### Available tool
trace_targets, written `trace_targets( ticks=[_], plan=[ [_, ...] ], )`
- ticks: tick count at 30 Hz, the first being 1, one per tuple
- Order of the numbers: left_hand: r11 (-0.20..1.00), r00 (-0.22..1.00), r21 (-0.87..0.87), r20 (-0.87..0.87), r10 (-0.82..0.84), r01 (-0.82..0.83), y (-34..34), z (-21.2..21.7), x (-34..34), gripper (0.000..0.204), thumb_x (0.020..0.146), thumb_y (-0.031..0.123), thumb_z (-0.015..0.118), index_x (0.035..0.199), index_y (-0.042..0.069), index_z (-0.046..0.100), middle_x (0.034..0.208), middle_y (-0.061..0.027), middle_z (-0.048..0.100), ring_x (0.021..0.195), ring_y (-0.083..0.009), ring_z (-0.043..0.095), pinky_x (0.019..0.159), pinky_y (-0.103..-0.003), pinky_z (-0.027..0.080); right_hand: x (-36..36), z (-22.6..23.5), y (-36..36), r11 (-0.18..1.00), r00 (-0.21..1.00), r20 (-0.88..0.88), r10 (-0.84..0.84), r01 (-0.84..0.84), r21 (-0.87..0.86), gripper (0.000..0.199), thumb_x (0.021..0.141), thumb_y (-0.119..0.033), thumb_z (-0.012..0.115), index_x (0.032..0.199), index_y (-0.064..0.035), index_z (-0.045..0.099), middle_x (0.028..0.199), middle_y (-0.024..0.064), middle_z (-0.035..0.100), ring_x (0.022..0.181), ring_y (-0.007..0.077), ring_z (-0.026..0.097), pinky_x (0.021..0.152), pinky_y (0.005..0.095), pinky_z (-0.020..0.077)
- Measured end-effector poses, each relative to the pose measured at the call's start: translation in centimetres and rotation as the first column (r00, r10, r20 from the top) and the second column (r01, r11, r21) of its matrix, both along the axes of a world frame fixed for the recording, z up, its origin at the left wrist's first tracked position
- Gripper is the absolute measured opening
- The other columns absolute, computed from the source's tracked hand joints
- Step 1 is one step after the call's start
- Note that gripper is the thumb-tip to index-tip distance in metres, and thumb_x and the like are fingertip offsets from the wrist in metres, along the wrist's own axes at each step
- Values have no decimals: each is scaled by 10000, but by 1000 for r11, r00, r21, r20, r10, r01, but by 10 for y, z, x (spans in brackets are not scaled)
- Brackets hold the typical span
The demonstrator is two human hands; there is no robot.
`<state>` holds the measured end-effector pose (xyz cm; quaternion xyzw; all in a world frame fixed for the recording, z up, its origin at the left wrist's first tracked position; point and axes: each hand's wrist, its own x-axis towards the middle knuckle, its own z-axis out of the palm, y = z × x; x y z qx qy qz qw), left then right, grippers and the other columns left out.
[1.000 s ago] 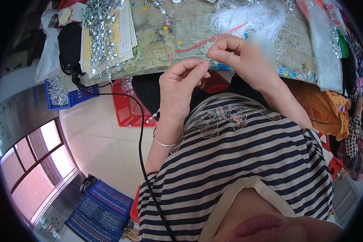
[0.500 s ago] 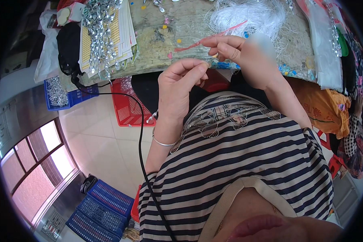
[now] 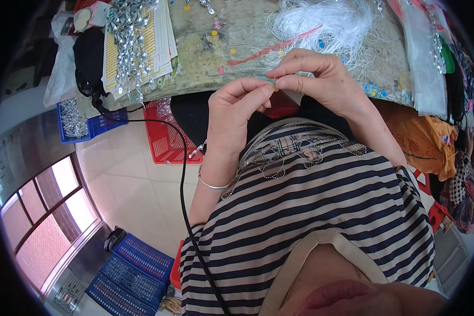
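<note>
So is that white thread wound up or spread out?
Spread out: the white thread lies in a loose, tangled heap on the table.

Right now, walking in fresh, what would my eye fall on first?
Likely the left hand and right hand, fingertips close together by the near edge of the table. Beyond the right hand lies a tangled heap of white thread; at upper left, shiny silver strands lie across stacked papers.

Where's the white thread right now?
In the head view, the white thread lies on the table, upper right of centre, just beyond the right hand.
</note>
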<state>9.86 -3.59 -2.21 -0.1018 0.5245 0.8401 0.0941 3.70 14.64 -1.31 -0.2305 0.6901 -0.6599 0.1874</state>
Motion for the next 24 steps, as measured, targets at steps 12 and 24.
trace_targets(
  ticks=[12, 24],
  plan=[
    [997, 999, -74, 46, 1, 3, 1, 4, -1, 96, 803, 74, 678, 871, 6, 682, 715, -26, 640, 609, -40, 542, 501, -153, 332, 2, 2, 1, 1000, 997, -72, -14, 16, 25, 117, 819, -72, 667, 924, -44, 711, 843, 34, 640, 803, 106, 576, 741, 227, 452],
    [999, 999, -39, 32, -32, 33, 1, 4, -3, 108, 812, 77, 681, 885, -3, 677, 719, -43, 635, 613, -51, 523, 536, -172, 368, 1, 3, 2, 997, 996, -80, -45, 49, 52, 105, 837, -96, 653, 895, -29, 709, 838, 33, 638, 798, 102, 570, 746, 229, 450]
  ],
)
